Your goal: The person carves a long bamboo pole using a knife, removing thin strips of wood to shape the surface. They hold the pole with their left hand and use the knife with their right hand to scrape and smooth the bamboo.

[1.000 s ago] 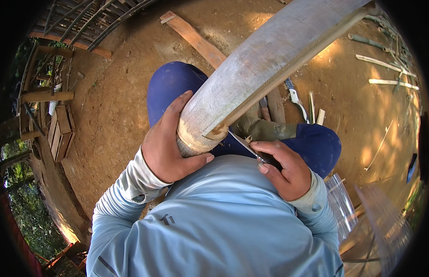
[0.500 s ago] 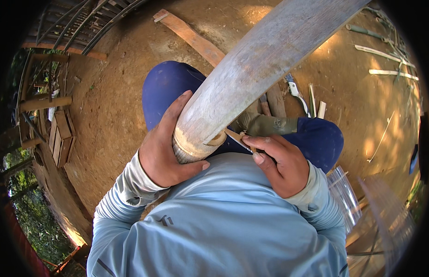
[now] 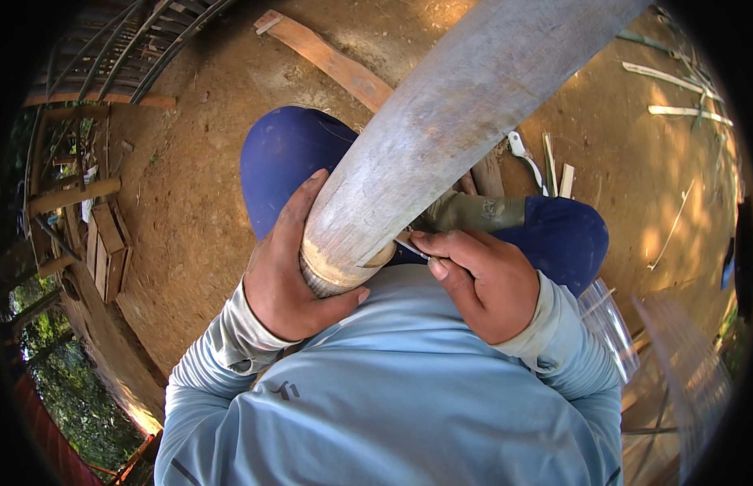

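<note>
A thick, grey, weathered bamboo pole point(image 3: 457, 121) slants from the upper right down to my lap, its pale, trimmed near end close to my stomach. My left hand point(image 3: 279, 279) is wrapped around that end, thumb beneath and fingers along the left side. In my right hand point(image 3: 494, 283) is a small knife point(image 3: 412, 246), pinched between thumb and fingers. Its thin blade lies close by the right edge of the pole's end; whether it touches the bamboo I cannot tell. Most of the knife's handle is hidden by my fingers.
My bent knees in blue trousers point(image 3: 291, 154) flank the pole. On the dirt floor lie a long board point(image 3: 328, 61), a white-handled tool point(image 3: 518, 147) and pale wood strips point(image 3: 566, 180). A wooden crate point(image 3: 109, 251) stands left; clear plastic sheeting point(image 3: 607, 328) lies right.
My right hand has rolled over and shifted slightly left, with the knife closer to the pole's end and more covered. My left hand keeps its hold. The view has shifted a little.
</note>
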